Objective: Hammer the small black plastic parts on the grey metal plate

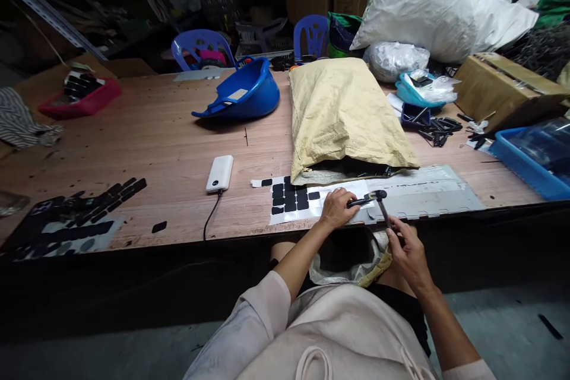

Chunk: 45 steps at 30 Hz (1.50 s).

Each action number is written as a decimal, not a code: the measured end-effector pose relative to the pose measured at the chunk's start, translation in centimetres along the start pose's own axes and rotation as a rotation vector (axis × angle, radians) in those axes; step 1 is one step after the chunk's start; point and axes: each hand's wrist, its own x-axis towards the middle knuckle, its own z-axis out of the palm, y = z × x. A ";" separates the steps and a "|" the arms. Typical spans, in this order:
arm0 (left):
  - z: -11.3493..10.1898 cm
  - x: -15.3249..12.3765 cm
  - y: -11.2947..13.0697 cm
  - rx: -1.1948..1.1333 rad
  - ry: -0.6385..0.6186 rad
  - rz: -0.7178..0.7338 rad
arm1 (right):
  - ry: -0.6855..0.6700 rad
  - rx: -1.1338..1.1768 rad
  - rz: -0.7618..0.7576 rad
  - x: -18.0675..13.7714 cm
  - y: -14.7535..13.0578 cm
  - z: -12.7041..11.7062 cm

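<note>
At the far left of the worktop (155, 142) sits a red tray (80, 98), and loose black pads (71, 219) lie near the front edge, out of the way of the hands. A power bank (219, 173) lies flat, its cable trailing off the edge. A pad sheet (289, 199) is spread right beside the left hand (336, 208), probably so that pads are within a short reach. Behind it a yellow sack (342, 116) lies with its mouth towards the person.

The left hand rests on the worktop edge and pinches one end of a slim black part (376, 195). The right hand (407, 249), lower and off the edge, seems to grip its thin stem between curled fingers, though the view is too small to be sure. An open bag (342, 270) sits in the lap just below both hands. A blue crate (534, 160) stands at the far right.
</note>
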 end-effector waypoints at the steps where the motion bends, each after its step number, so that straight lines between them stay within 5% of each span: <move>1: 0.0 0.0 0.0 -0.004 0.002 -0.001 | -0.010 -0.008 -0.022 -0.3 -0.1 0.3; 10: 0.1 0.1 -0.1 -0.029 -0.003 -0.026 | 0.053 -0.144 -0.135 -0.5 -1.2 1.3; 29: 0.1 0.2 -0.2 -0.082 0.004 -0.049 | -0.048 -0.168 -0.155 -0.4 -2.0 2.0; 37: 0.2 0.3 -0.2 -0.089 0.014 -0.055 | 0.070 -0.553 0.150 3.2 -1.8 -0.9; 45: 0.0 0.3 -0.6 -0.130 -0.012 -0.048 | 0.055 -0.604 0.265 3.8 -2.1 -0.1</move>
